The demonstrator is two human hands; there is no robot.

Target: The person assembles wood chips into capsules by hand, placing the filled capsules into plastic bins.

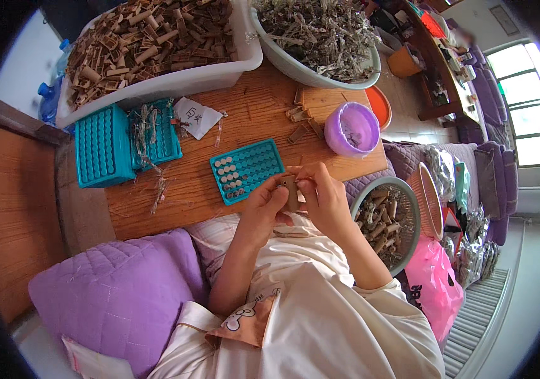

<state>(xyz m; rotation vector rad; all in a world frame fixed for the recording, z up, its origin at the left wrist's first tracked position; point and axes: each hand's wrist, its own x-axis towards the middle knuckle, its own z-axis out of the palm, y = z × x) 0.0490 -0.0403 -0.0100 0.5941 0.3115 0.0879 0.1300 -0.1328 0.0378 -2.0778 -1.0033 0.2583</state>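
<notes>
A short tan tube-shaped piece [292,194] is held upright between my hands, over my lap at the table's near edge. My left hand [266,206] closes its thumb and fingers on the piece's left side. From the right, my right hand [322,194] pinches near its top; whether those fingertips also hold something small is hidden. Just beyond my hands lies a teal tray [258,165] with rows of round cells. Small silvery discs [226,170] fill several of its left-hand cells.
A white bin [156,82] of tan pieces and a basin [308,74] of clear wrapped pieces stand at the back. Stacked teal trays [101,146] sit left, a purple bowl [341,140] right. A grey basket [414,211] of tan pieces is beside my right arm.
</notes>
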